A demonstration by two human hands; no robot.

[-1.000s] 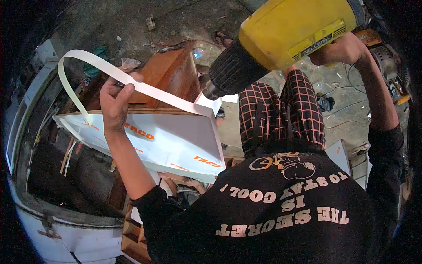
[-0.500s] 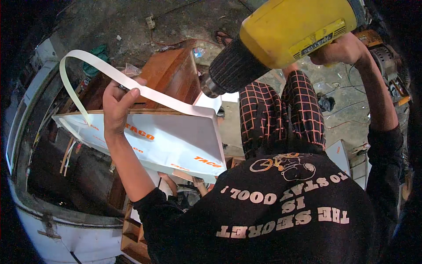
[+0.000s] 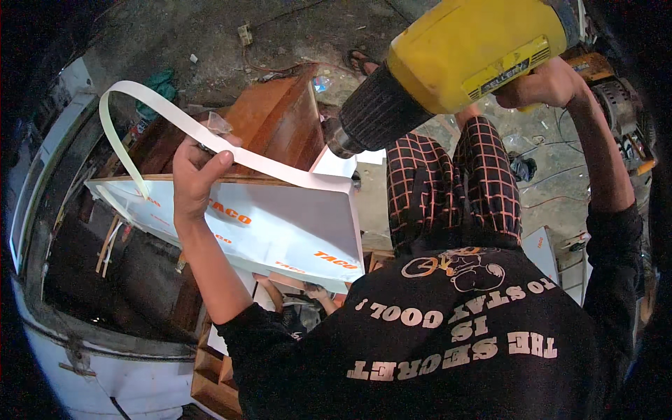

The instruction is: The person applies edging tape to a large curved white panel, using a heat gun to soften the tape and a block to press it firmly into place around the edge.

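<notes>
Both my hands are busy: left hand (image 3: 198,178) fingers pinch the white edging strip (image 3: 231,150) on the white panel (image 3: 280,227), slightly lower than before; right hand (image 3: 546,82) grips the yellow heat gun (image 3: 455,63), unmoved.

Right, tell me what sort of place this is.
Probably a small furniture or carpentry workshop: a yellow heat gun in the right hand, white edge banding strip over a laminated board, and a littered concrete floor.
</notes>
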